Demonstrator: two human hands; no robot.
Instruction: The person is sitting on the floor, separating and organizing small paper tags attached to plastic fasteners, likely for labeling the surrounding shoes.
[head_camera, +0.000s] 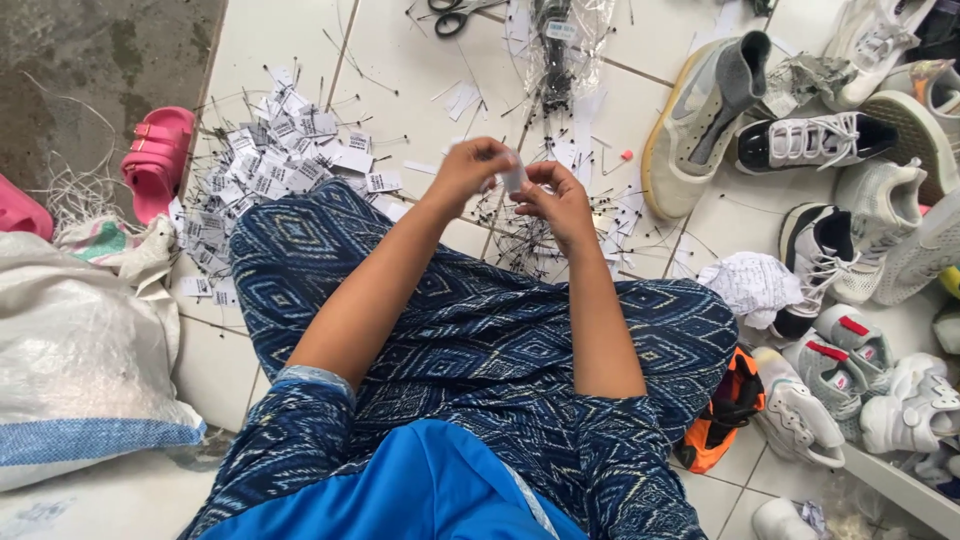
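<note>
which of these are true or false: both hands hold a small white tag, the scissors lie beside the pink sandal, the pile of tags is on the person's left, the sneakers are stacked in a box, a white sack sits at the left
1. Both hands hold a small white tag. True: the left hand and right hand pinch the small white tag between them.
2. The scissors lie beside the pink sandal. False: the scissors lie at the top edge, far from the pink sandal.
3. The pile of tags is on the person's left. True: the pile of tags lies there on the tiled floor.
4. The sneakers are stacked in a box. False: the sneakers lie loose on the floor.
5. A white sack sits at the left. True: the white sack.
</note>
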